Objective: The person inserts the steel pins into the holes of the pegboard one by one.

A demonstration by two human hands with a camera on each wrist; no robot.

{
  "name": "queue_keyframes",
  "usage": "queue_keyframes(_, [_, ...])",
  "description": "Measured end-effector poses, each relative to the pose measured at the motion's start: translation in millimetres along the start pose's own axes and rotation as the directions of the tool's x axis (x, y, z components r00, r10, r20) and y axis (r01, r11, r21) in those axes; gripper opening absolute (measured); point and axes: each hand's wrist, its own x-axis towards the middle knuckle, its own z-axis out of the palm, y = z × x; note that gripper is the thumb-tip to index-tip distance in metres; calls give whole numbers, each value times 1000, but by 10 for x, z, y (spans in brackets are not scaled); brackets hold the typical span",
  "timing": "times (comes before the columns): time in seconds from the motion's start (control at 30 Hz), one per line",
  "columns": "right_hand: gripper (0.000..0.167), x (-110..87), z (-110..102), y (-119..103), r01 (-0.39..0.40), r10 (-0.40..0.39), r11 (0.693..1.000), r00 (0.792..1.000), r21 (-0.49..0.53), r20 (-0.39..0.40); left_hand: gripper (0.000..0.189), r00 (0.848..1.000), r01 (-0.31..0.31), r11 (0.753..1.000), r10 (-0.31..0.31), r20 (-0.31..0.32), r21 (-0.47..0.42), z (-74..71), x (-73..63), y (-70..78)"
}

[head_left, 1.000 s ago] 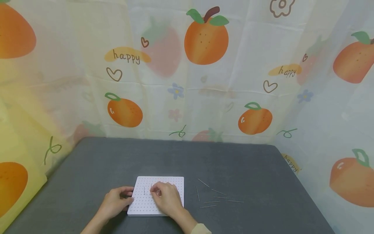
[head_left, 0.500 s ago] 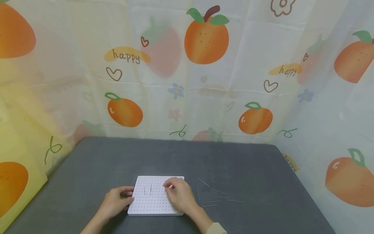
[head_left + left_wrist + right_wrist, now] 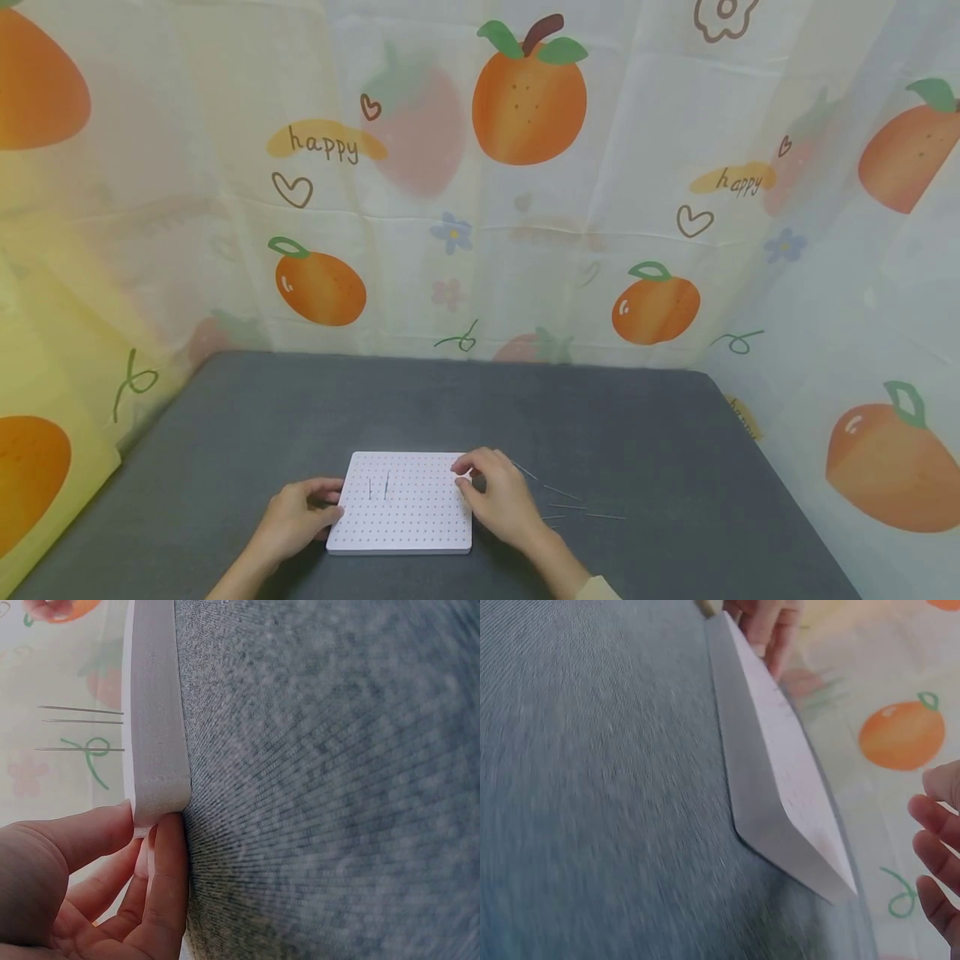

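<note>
A white pegboard (image 3: pixel 408 521) with rows of small holes lies flat on the dark table. Thin metal pins (image 3: pixel 386 486) stand upright in its left part; the left wrist view shows three such pins (image 3: pixel 80 750). My left hand (image 3: pixel 298 515) pinches the board's left edge, thumb against the upper edge and fingers (image 3: pixel 165 892) along the side. Over the board's right edge hovers my right hand (image 3: pixel 501 497), fingers loosely bent, thumb and index finger apart, holding nothing that shows. In the right wrist view its fingers (image 3: pixel 937 855) are beside the board, apart from it.
Several loose metal pins (image 3: pixel 564 493) lie on the dark tabletop (image 3: pixel 675 467) right of the board, some partly hidden by my right hand. Behind the table hangs a fruit-printed curtain (image 3: pixel 525 275), which also covers both sides.
My right hand has come away from the standing pins and moved right, past the board's right edge, its fingers parting. My left hand and the board have stayed put.
</note>
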Motion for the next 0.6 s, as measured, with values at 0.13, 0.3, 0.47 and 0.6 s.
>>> queue_keyframes(0.13, [13,-23,-115,72,-26,26,1000,1000,-16,-14,39,1000,2,1000,-2,-4,1,1,3,1])
queue_keyframes(0.3, [18,-74,-255,197,-67,67,998,997,4,-40,40,1000,15,1000,-15,3,9,2,11,0])
queue_keyframes(0.47, [22,-131,-393,320,-125,128,989,991,74,-42,41,999,40,999,-40,8,15,3,19,-5])
queue_keyframes(0.6, [24,-167,-487,404,-146,150,986,987,80,-54,41,999,34,999,-34,7,12,2,21,-6])
